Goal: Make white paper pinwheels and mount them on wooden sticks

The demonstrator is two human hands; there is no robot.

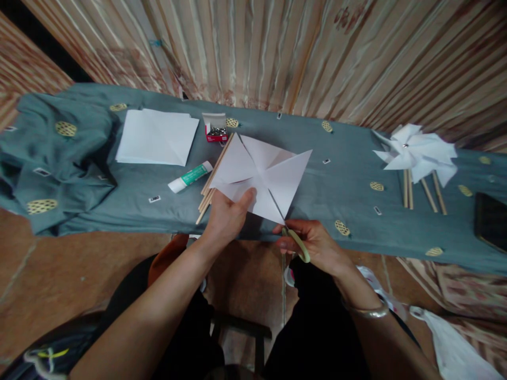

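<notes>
A white paper square (277, 182) has slits running from its corners toward the middle. My left hand (229, 211) grips its near left edge, thumb on top and fingers underneath. In my right hand (307, 240) is a pair of scissors (298, 245) with pale yellow-green handles. The blades lie along the slit at the near right corner. Several thin wooden sticks (206, 200) lie by the paper's left side, partly under it. Beside them rest a green and white glue stick (190, 177) and an open red box (216, 138) of small metal pieces.
A stack of white paper (156, 138) lies at the left, near bunched cloth (59, 153). Finished paper pinwheels (422, 150) on sticks lie at the right, with a dark phone-like object (491, 220) at the edge. A pleated curtain (253, 53) hangs behind.
</notes>
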